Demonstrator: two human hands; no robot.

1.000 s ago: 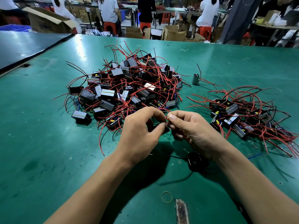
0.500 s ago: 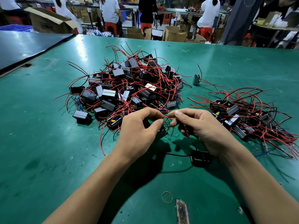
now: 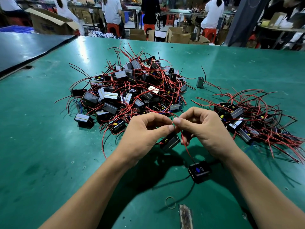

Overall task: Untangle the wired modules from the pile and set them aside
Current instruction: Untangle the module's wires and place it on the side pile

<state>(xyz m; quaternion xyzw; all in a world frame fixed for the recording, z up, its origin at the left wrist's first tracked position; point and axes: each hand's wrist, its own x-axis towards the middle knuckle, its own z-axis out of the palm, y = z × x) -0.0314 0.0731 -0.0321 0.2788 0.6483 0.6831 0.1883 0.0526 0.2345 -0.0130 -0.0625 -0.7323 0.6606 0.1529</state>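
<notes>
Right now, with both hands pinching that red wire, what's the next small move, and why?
Probably ease the hands apart to slide the wires free. The left hand and right hand pinch the red wire where their fingertips meet; the hanging module dangles below the left hand, while the lower module appears to rest on the green mat, its wire running up to the right hand.

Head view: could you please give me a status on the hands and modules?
Left hand and right hand both pinch one red wire. Wire runs down to black module; second module under left hand. Tangled pile just beyond.
</notes>
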